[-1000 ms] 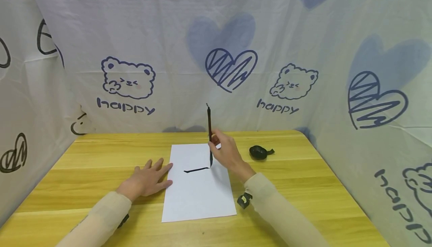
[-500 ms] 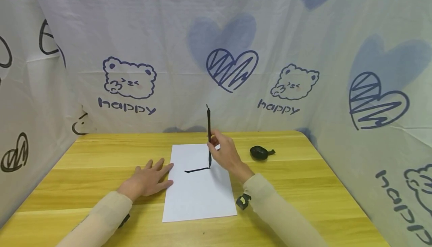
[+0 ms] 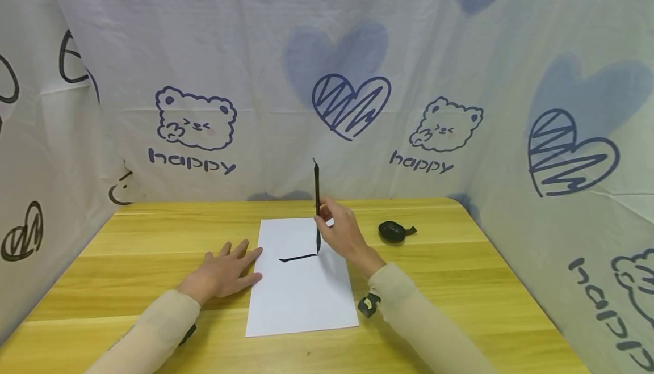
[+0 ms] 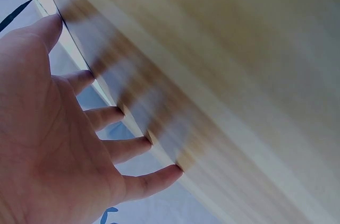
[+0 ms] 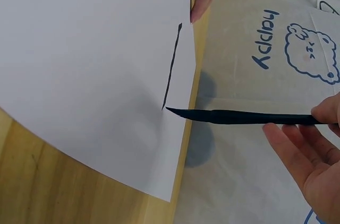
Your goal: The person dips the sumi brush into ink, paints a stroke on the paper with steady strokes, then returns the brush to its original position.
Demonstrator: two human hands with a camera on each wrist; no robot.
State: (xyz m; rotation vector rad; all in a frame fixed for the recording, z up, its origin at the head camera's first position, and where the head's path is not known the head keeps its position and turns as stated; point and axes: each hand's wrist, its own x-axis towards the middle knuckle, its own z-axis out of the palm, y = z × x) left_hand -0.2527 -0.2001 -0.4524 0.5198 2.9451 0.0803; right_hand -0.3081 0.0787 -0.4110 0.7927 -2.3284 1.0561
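Observation:
My right hand pinches a dark writing brush, held nearly upright above a white sheet of paper. In the right wrist view the pointed tip of the brush is right at the end of a thin black stroke. That stroke runs across the upper part of the sheet, rising slightly to the right in the head view. My left hand lies with fingers spread at the left edge of the paper, thumb and index fingertip on its margin. The left wrist view shows its straight fingers touching down.
A small black rounded object with a short tab lies on the wooden table, right of the paper. Behind and at both sides hangs a pale curtain printed with hearts and bears. Small black devices sit at the wrists.
Over the last second the brush, once slightly tilted, has come more upright, its tip staying near the stroke's right end. The left hand and the paper stay put.

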